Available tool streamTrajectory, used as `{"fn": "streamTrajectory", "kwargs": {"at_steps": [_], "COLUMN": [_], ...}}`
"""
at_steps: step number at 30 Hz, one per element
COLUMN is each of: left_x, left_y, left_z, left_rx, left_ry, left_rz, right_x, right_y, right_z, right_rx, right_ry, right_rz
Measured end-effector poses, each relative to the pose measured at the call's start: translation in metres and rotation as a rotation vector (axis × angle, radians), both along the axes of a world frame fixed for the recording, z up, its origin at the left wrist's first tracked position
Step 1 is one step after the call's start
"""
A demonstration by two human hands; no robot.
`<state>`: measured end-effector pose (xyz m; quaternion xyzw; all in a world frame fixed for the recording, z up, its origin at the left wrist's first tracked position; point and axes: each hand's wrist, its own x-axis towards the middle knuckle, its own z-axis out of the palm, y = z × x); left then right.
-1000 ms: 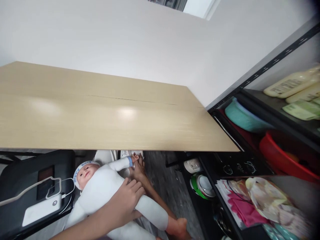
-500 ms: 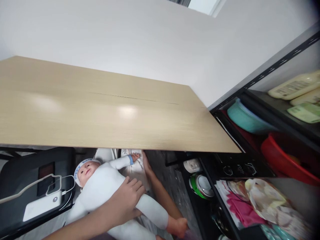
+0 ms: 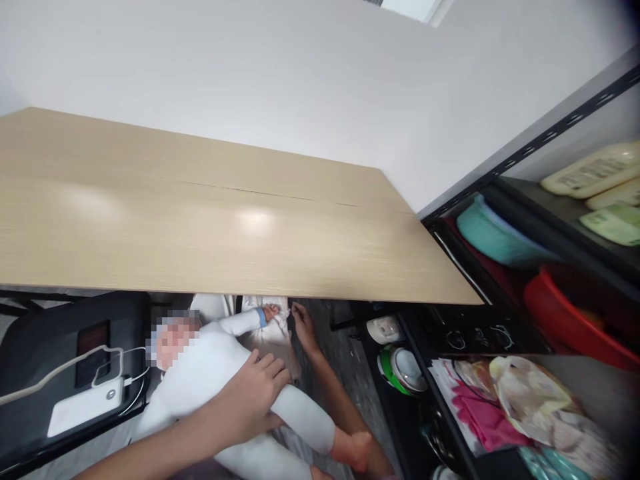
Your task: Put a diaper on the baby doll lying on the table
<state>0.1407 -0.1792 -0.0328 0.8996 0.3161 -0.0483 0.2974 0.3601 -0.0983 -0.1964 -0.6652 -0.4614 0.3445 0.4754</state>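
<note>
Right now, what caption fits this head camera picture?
Left hand holds a doll; right hand tugs white cloth under the table.

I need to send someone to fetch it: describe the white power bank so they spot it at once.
Start at the long light-wood table and look below its near edge, on the left. There a black seat-like surface sits beside the baby doll that the left hand holds. The white power bank lies on it, a flat white slab with a white cable plugged in.
</note>
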Motion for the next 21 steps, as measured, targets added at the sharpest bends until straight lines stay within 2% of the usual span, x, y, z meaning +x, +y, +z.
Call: {"fn": "streamTrajectory", "kwargs": {"at_steps": [2,4,8,9,11,15,17,18,21], "left_x": [-0.001,-0.004,-0.014,-0.017,-0.025,-0.055,-0.082,-0.099,-0.155], "left_y": [0.000,-0.001,-0.004,-0.005,-0.009,-0.023,-0.036,-0.045,-0.080], "left_z": [0.000,-0.001,-0.001,0.000,0.004,0.010,0.000,-0.010,-0.053], "left_rx": [0.005,0.009,0.001,-0.002,-0.010,-0.009,0.064,0.125,0.318], "left_ry": [-0.015,-0.041,-0.153,-0.179,-0.233,-0.356,-0.397,-0.414,-0.433], "left_rz": [-0.001,-0.013,-0.028,-0.025,-0.016,0.045,0.179,0.297,0.790], "right_x": [-0.001,-0.008,-0.038,-0.049,-0.073,-0.119,-0.135,-0.140,-0.147], "right_y": [-0.010,-0.018,-0.013,-0.008,0.005,0.026,0.029,0.029,0.026], "right_z": [0.017,0.041,0.087,0.093,0.100,0.100,0.104,0.107,0.119], "right_rx": [0.033,0.103,0.235,0.229,0.170,0.078,0.109,0.131,0.194], "right_ry": [-0.046,-0.122,-0.397,-0.474,-0.639,-0.919,-0.991,-1.013,-1.061], "right_rz": [0.019,0.143,0.734,0.862,1.012,1.114,1.150,1.158,1.182]}}
